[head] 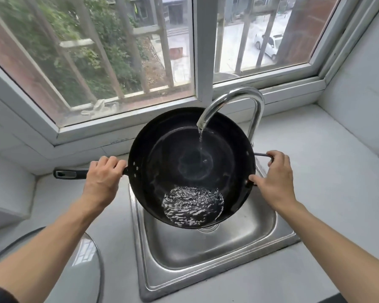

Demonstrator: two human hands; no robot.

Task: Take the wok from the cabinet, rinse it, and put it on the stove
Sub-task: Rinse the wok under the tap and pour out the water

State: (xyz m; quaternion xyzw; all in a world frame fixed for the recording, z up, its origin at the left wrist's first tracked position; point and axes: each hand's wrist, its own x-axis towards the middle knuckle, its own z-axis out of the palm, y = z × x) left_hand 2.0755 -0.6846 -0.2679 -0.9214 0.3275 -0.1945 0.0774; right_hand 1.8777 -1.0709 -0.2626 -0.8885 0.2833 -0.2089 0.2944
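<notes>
Currently:
Left grip: left hand [104, 179] curled round the long black handle [71, 173] of the wok, close to the bowl; the handle's far end sticks out past the knuckles.
Right grip: right hand [274, 178] holding the thin wire loop handle [263, 154] on the opposite rim, fingers hooked over it, thumb against the rim.
Wok: round black metal wok [162, 154] held over the sink, tilted toward the person, clear of the basin floor.
Water: thin stream [200, 138] from the spout lands in the middle of the bowl; a rippling pool [193, 206] sits at the near, lower edge.
Faucet: curved chrome gooseneck faucet [239, 95], its outlet above the wok's far half.
Sink: square stainless steel sink [206, 254] set into the pale grey surface [315, 171]; the drain is partly hidden by the wok.
Lower left: round glass lid [88, 259] under the left forearm.
Behind: white-framed window [197, 51] with bars outside.
</notes>
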